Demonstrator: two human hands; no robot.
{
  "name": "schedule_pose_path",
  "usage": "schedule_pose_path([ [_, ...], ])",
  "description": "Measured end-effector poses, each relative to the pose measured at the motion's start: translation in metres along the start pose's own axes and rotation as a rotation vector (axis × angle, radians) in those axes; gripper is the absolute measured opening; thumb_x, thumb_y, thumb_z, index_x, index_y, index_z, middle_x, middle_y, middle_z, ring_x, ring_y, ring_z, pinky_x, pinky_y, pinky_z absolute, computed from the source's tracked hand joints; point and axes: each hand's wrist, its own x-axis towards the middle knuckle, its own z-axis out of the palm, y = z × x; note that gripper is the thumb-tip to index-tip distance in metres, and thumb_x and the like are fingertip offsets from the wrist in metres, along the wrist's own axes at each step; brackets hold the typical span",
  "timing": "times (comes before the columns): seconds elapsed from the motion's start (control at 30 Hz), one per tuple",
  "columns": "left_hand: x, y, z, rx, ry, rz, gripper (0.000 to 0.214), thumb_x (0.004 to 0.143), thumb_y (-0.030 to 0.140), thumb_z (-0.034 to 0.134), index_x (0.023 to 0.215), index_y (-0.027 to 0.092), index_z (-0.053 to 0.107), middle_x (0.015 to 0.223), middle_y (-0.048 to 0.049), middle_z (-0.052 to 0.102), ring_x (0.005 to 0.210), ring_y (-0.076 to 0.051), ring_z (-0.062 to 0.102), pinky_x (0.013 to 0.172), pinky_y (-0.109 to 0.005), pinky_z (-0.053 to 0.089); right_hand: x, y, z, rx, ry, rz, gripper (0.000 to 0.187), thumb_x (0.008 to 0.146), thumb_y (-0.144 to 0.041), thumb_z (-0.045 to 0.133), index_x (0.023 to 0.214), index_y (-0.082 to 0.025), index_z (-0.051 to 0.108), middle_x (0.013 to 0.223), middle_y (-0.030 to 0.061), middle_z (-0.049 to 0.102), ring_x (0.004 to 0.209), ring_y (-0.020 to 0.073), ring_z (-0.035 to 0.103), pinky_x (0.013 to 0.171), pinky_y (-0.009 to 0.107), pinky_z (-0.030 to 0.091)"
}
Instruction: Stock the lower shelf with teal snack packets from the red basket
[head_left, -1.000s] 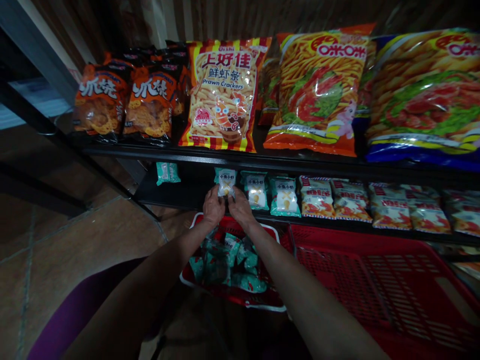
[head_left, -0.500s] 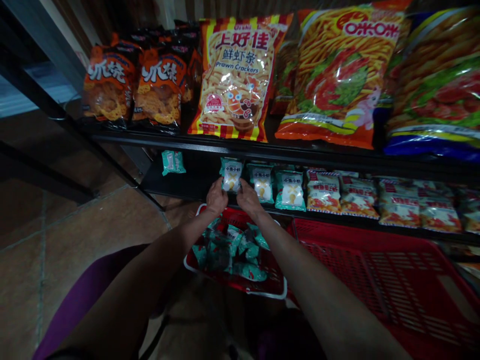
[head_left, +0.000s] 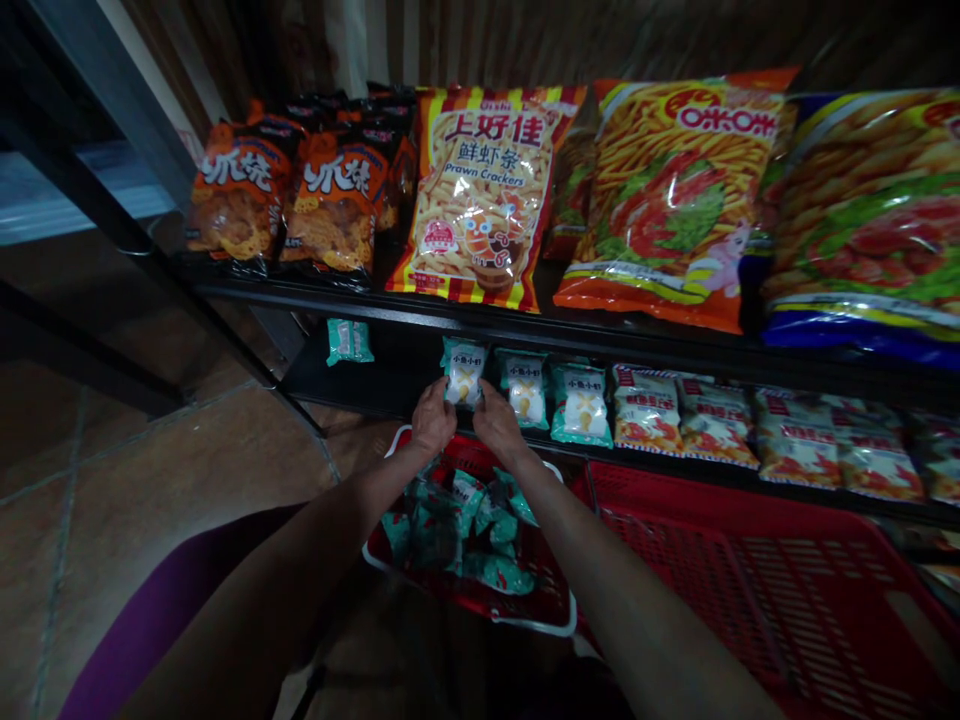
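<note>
Both my hands reach to the lower shelf (head_left: 360,395) and pinch one small teal and white snack packet (head_left: 464,371) that stands at the left end of a row. My left hand (head_left: 433,421) grips its lower left corner, my right hand (head_left: 495,421) its lower right. Beside it to the right stand two more teal packets (head_left: 523,387) of the same kind. Below my wrists a small red basket (head_left: 551,605) holds several teal packets.
A lone teal packet (head_left: 349,341) lies further left on the lower shelf. Red and white packets (head_left: 648,408) continue the row rightward. The upper shelf carries orange chip bags (head_left: 241,195), prawn crackers (head_left: 480,195) and large snack bags (head_left: 671,190). A big red basket (head_left: 757,590) sits at right, tiled floor at left.
My hands have stayed pinched on the same teal packet at the shelf's front. The view has shifted slightly, with the shelves lower in the picture than half a second ago.
</note>
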Motion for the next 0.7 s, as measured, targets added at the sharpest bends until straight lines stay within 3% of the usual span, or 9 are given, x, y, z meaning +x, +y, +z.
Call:
schedule_pose_path([
  [0.23, -0.0004, 0.0019, -0.0019, 0.001, 0.003, 0.009, 0.050, 0.078, 0.009, 0.044, 0.128, 0.009, 0.050, 0.129, -0.0133, 0.054, 0.121, -0.019, 0.049, 0.108, -0.029, 0.035, -0.0001, 0.0029, 0.0003, -0.040, 0.004, -0.003, 0.047, 0.083, -0.010, 0.034, 0.127, -0.003, 0.049, 0.125, 0.0185, 0.058, 0.116, 0.0239, 0.055, 0.105, 0.040, 0.037],
  [0.43, -0.0006, 0.0032, -0.0031, -0.001, -0.012, -0.016, 0.051, 0.078, 0.009, 0.045, 0.128, 0.013, 0.050, 0.128, -0.0109, 0.055, 0.120, -0.019, 0.050, 0.106, -0.031, 0.037, 0.0006, 0.0067, 0.0031, -0.012, 0.016, -0.021, 0.048, 0.081, -0.009, 0.037, 0.127, -0.007, 0.049, 0.121, 0.0169, 0.061, 0.113, 0.0228, 0.057, 0.104, 0.040, 0.039],
  [0.7, 0.0001, 0.0017, -0.0025, -0.003, -0.025, -0.013, 0.053, 0.077, 0.011, 0.046, 0.130, 0.010, 0.048, 0.130, -0.0128, 0.053, 0.122, -0.020, 0.048, 0.107, -0.030, 0.035, 0.0007, 0.0010, -0.0006, -0.018, 0.014, -0.021, 0.048, 0.080, -0.009, 0.038, 0.125, -0.006, 0.051, 0.122, 0.0174, 0.060, 0.115, 0.0245, 0.056, 0.104, 0.041, 0.038],
])
